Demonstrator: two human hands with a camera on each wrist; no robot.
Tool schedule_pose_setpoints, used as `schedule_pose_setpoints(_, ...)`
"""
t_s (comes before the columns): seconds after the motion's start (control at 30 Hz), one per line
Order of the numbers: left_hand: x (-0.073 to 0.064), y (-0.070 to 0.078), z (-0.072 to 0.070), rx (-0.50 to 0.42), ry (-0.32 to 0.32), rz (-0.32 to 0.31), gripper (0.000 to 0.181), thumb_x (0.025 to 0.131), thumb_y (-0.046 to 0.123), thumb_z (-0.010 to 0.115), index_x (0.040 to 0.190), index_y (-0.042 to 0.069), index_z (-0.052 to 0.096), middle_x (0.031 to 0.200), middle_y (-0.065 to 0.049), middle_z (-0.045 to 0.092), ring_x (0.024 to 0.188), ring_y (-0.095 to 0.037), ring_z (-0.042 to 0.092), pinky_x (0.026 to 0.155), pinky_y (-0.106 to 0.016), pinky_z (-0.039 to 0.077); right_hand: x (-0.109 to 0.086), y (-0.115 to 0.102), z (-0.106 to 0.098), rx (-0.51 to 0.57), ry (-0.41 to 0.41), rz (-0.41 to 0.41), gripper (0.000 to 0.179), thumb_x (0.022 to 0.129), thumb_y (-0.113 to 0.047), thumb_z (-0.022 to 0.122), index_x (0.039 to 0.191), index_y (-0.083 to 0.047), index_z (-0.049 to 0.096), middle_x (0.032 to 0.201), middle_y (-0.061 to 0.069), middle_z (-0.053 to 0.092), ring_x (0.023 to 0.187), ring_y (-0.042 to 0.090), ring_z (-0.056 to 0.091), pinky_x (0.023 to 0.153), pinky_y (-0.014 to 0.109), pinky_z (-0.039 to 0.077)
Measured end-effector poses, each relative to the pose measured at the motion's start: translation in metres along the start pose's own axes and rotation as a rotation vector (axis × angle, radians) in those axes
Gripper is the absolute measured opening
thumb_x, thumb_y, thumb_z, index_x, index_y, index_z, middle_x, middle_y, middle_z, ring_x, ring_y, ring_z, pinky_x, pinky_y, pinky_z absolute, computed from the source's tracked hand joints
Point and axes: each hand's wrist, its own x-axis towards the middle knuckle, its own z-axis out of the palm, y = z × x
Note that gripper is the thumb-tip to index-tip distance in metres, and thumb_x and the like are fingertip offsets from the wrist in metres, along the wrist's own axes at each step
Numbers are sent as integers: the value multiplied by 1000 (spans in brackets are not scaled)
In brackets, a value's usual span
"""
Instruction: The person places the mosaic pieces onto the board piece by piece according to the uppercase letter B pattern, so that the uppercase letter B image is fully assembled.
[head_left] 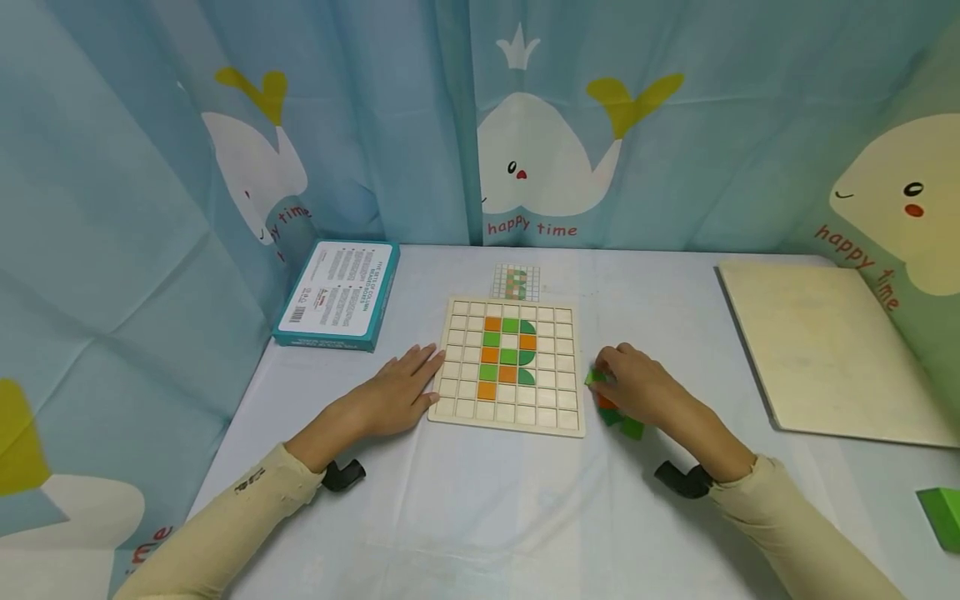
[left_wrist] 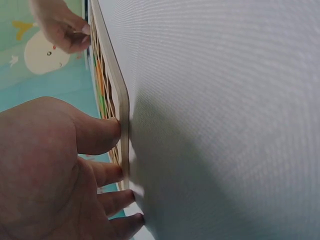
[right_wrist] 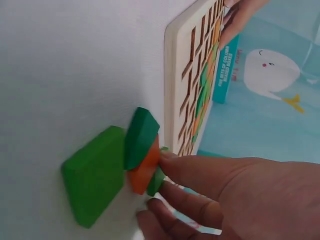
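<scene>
A wooden grid board (head_left: 561,408) lies mid-table, with orange, green and dark green tiles set in its cells. My left hand (head_left: 393,392) rests flat beside its left edge, fingers spread and the thumb (left_wrist: 102,135) touching the rim. To the right of the board, my right hand (head_left: 637,387) reaches down to a small pile of loose tiles. Its thumb and forefinger pinch a green tile (right_wrist: 156,182), partly hidden by the fingers. Next to it are an orange tile (right_wrist: 142,172), a dark green tile (right_wrist: 141,137) and a bright green square tile (right_wrist: 95,175).
Behind the board lies a pattern card (head_left: 517,282), its lower part covered by the board. A teal box (head_left: 337,292) sits at the back left. On the right are a large pale wooden panel (head_left: 840,350) and a green block (head_left: 941,517). Whale-print curtains (head_left: 420,125) surround the table.
</scene>
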Motion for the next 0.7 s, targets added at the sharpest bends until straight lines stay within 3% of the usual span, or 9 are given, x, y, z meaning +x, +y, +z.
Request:
schedule_pose_setpoints(0.2, 1, 0, 0, -1, -1, 3, 69, 113, 37, 45, 170, 8, 20, 177, -15, 14, 163, -37, 12, 128, -61, 20, 3, 6, 5, 84, 30, -18, 32, 103, -10, 67, 132, 4, 62, 126, 24, 58, 114, 37, 62, 92, 50, 59)
schedule_pose_setpoints(0.47, 0, 0, 0, 5, -1, 3, 69, 113, 37, 45, 169, 8, 20, 177, -15, 15, 163, -37, 13, 128, -61, 21, 3, 12, 8, 125, 73, -60, 31, 106, -7, 63, 134, 5, 60, 126, 24, 56, 109, 34, 63, 92, 48, 58)
schedule_pose_setpoints(0.7, 0, 0, 0, 8, -1, -1, 69, 113, 37, 46, 169, 8, 20, 177, -15, 15, 163, -37, 12, 128, -61, 21, 2, -1, 6, 155, 120, -120, 30, 104, -5, 66, 131, 6, 62, 124, 23, 56, 112, 37, 63, 89, 46, 58)
